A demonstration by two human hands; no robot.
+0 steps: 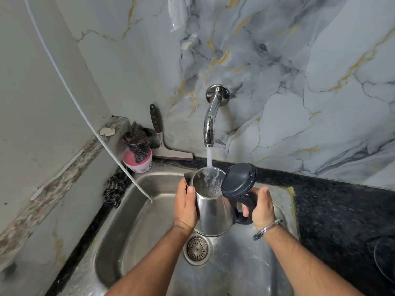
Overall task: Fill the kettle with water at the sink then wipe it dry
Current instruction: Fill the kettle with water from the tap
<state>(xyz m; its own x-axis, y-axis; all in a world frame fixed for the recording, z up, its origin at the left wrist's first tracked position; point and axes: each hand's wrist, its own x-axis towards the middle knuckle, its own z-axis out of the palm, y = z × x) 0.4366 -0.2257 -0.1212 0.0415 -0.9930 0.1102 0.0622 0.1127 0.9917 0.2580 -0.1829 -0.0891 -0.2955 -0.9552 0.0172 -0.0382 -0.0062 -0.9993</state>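
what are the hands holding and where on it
Both hold the kettle: left hand on its steel body below the spout, right hand around the black handle.

No readable text, label, brand, number or sign appears anywhere in view. The pink tub (138, 164) at the back left corner of the sink (136, 218) carries a faint printed band on its side, but it is too small and blurred to read.
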